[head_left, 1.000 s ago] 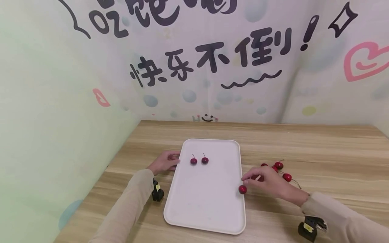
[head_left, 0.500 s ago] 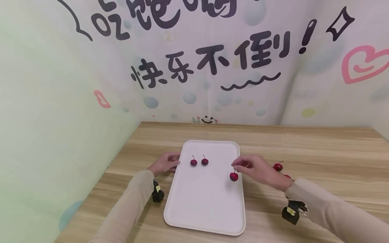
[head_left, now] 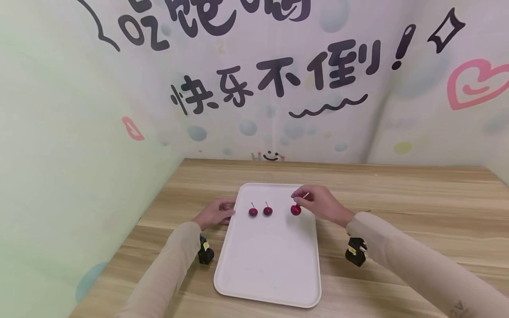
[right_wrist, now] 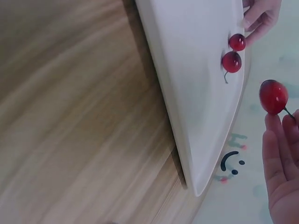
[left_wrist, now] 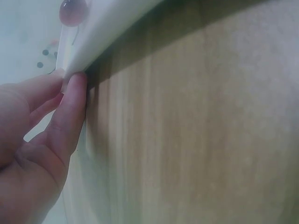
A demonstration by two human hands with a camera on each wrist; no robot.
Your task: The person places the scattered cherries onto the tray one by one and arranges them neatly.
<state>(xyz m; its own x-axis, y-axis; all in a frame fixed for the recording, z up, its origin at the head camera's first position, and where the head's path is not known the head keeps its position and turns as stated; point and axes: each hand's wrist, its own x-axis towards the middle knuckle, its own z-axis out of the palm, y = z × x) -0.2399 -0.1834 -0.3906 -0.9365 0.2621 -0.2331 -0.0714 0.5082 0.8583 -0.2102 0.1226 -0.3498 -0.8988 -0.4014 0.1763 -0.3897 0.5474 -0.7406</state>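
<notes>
A white rectangular tray (head_left: 270, 260) lies on the wooden table, with two dark red cherries (head_left: 252, 212) side by side near its far left part, stems up. At the tray's left edge, my left hand (head_left: 214, 213) pinches the rim between thumb and fingers, as the left wrist view shows. Over the far right part of the tray, my right hand (head_left: 321, 203) holds a third cherry (head_left: 296, 210) by its stem. In the right wrist view this cherry (right_wrist: 274, 97) hangs above the tray surface, apart from the other two.
Wooden table top (head_left: 417, 207) surrounds the tray. Behind it stands a wall (head_left: 222, 145) printed with black lettering. A black wrist camera (head_left: 355, 251) hangs under the right sleeve. The right forearm covers the spot where loose cherries lay.
My right hand has carried the cherry from the tray's right edge to the far left, level with the other two. Its forearm now hides the loose cherries. My left hand stays put.
</notes>
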